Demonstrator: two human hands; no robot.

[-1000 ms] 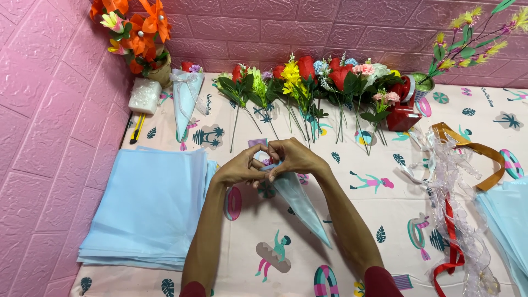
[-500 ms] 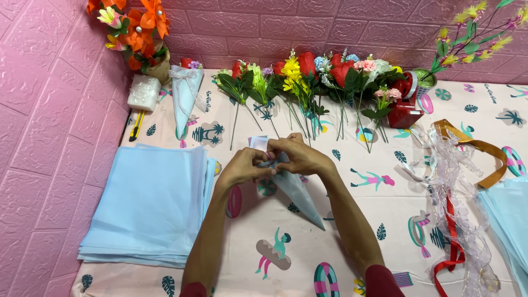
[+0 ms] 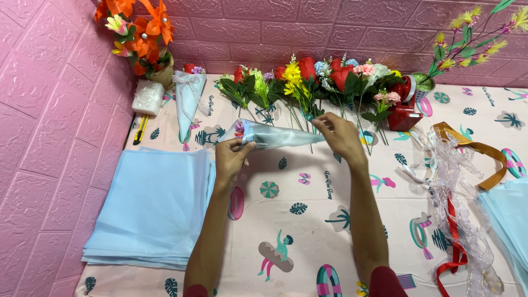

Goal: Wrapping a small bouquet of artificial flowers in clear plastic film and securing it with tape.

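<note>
The pale blue paper cone [image 3: 278, 136] now lies level between the two hands, lifted off the patterned tablecloth [image 3: 308, 220]; half a second ago it slanted down toward the person with both hands bunched together at its wide end, so the hands have drawn apart and the cone has swung sideways; the left hand [image 3: 231, 157] grips the wide mouth, fingers and thumb closed around the rim where a small purple flower [image 3: 239, 128] peeps out, while the right hand [image 3: 338, 135] pinches the pointed tip between closed fingertips; by my judgement the rolling is done and the cone keeps its shape, since it spans the gap without sagging, and the person seems to be checking or tightening the point; to the left a stack of blue paper sheets [image 3: 151, 209] lies flat, well apart from the hands; a finished wrapped cone [image 3: 190, 102] rests near the wall; the row of artificial flowers [image 3: 308, 82] lies just beyond the held cone; a tangle of ribbons [image 3: 456, 187] sits off to the right.
</note>
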